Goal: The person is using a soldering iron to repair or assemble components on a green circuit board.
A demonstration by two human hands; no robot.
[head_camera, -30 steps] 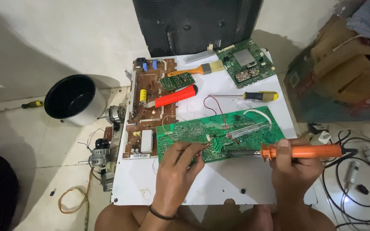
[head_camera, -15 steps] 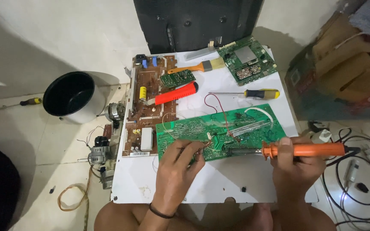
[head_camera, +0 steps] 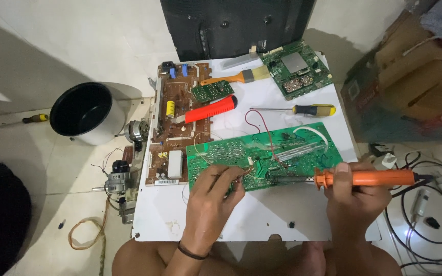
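A long green circuit board point(head_camera: 231, 153) lies across the white work panel point(head_camera: 262, 214). My right hand point(head_camera: 354, 197) grips an orange-handled soldering iron point(head_camera: 374, 178), held level, its dark tip reaching left over the board near the board's middle. My left hand point(head_camera: 213, 191) rests on the board's lower left part, fingers pinched on a thin wire point(head_camera: 241, 176) close to the iron's tip. A red wire point(head_camera: 257, 128) loops off the board's top edge.
On the panel: a brown circuit board point(head_camera: 172, 122), a small green board point(head_camera: 212, 91), a red-handled tool point(head_camera: 211, 109), a brush point(head_camera: 231, 78), a yellow-handled screwdriver point(head_camera: 303, 109), another green board point(head_camera: 295, 68). A black pot point(head_camera: 85, 112) stands left, cardboard boxes point(head_camera: 410, 87) right, cables point(head_camera: 425, 214) lower right.
The view has shifted slightly. Both hands stay at the green board, and the iron tip holds close to the wire between my left fingers.
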